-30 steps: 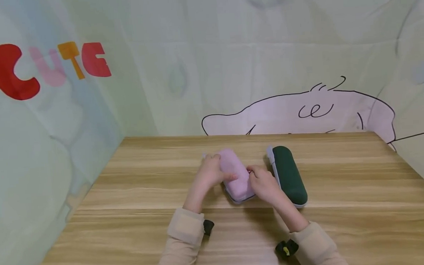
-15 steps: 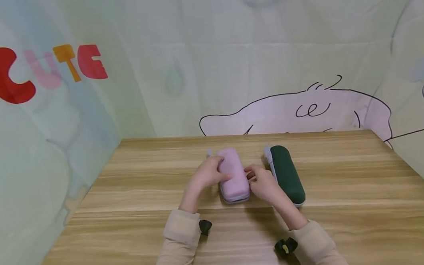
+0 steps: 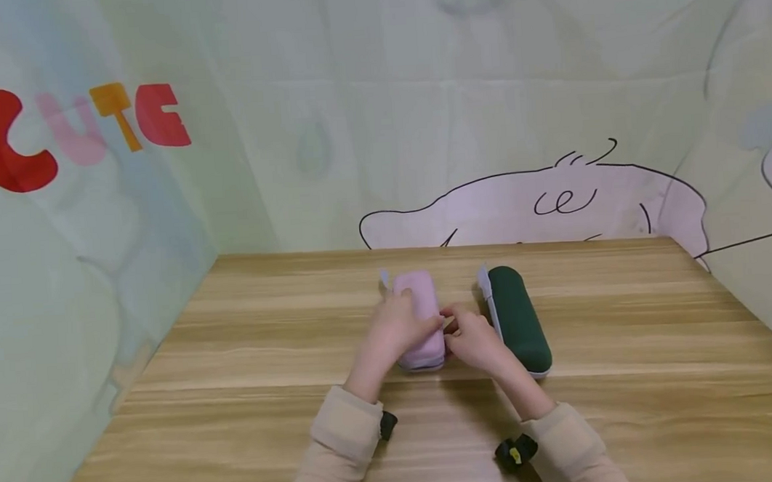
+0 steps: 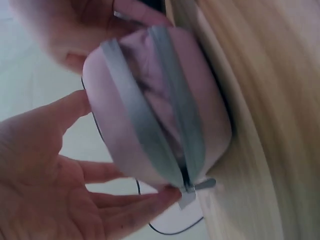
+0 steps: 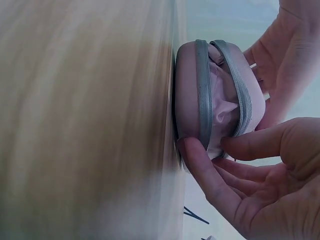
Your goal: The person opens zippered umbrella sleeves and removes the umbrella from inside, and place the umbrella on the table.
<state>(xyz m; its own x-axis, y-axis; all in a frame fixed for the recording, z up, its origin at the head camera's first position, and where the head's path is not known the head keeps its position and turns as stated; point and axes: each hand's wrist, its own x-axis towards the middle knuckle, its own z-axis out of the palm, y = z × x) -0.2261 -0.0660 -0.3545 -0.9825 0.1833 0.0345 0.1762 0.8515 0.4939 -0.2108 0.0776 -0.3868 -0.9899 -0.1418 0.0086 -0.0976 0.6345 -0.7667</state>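
Observation:
A pink zip case [image 3: 421, 348] lies on the table with its lid lowered. Both wrist views show its zipper edges parted at the near end, with pink lining [image 5: 222, 102] between them. My left hand [image 3: 391, 332] rests over the case, thumb across the top and fingers down its left side; the left wrist view shows fingertips near a grey zipper pull [image 4: 205, 184]. At the case's right edge, my right hand [image 3: 478, 342] holds the parted rim between thumb and fingers. Beside it on the right lies a dark green case [image 3: 521, 320] with a pale zipper side.
The wooden table [image 3: 239, 438] has a printed curtain [image 3: 276, 152] behind it and along its sides. Black wrist devices [image 3: 516, 452] are strapped at both beige cuffs [image 3: 349, 417].
The pink case has turned from a slant to nearly straight, its near end swinging left. My left hand has shifted right, its thumb now farther across the top. My right hand remains at the right edge.

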